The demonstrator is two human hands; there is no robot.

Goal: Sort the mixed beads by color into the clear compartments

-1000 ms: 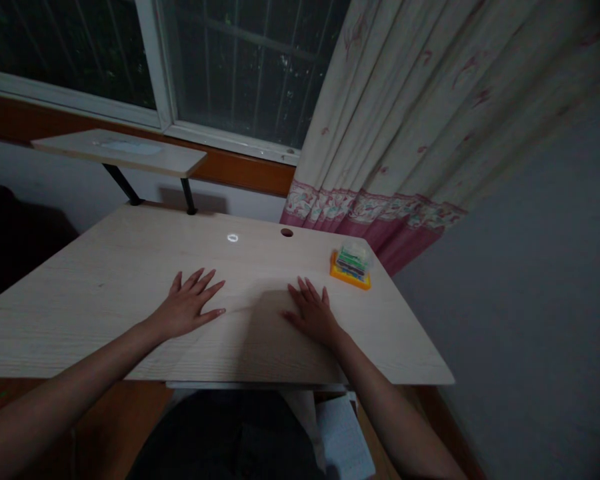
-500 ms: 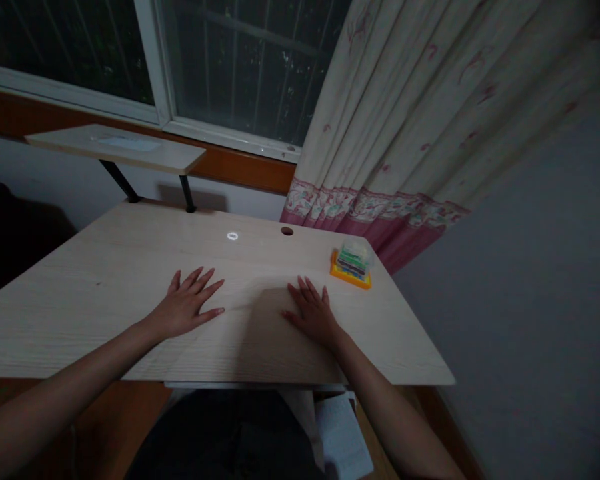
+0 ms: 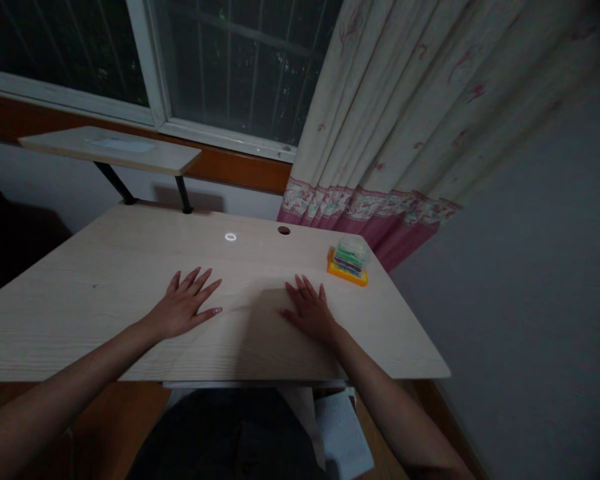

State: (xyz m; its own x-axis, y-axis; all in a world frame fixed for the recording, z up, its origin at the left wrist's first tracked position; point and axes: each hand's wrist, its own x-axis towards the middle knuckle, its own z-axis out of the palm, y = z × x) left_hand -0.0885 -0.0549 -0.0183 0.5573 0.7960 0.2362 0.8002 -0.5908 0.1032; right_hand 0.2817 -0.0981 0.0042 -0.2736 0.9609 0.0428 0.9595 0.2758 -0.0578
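Note:
My left hand (image 3: pixel 185 308) lies flat on the pale wooden desk (image 3: pixel 105 287), palm down with fingers spread, holding nothing. My right hand (image 3: pixel 310 311) also rests flat on the desk, fingers stretched out and close together, empty. A small stack of coloured pieces in a clear wrap on an orange base (image 3: pixel 349 261) sits at the desk's far right corner, a short way beyond my right hand and apart from it.
A small raised shelf (image 3: pixel 110 147) on black legs stands at the back left under the window (image 3: pixel 220 60). A cable hole (image 3: pixel 283 230) and a ring of reflected light (image 3: pixel 230 237) mark the desk's back. A patterned curtain (image 3: pixel 405 113) hangs right; papers (image 3: pixel 343 437) lie below the desk.
Both hands stay flat in the same places. Only the view has shifted slightly.

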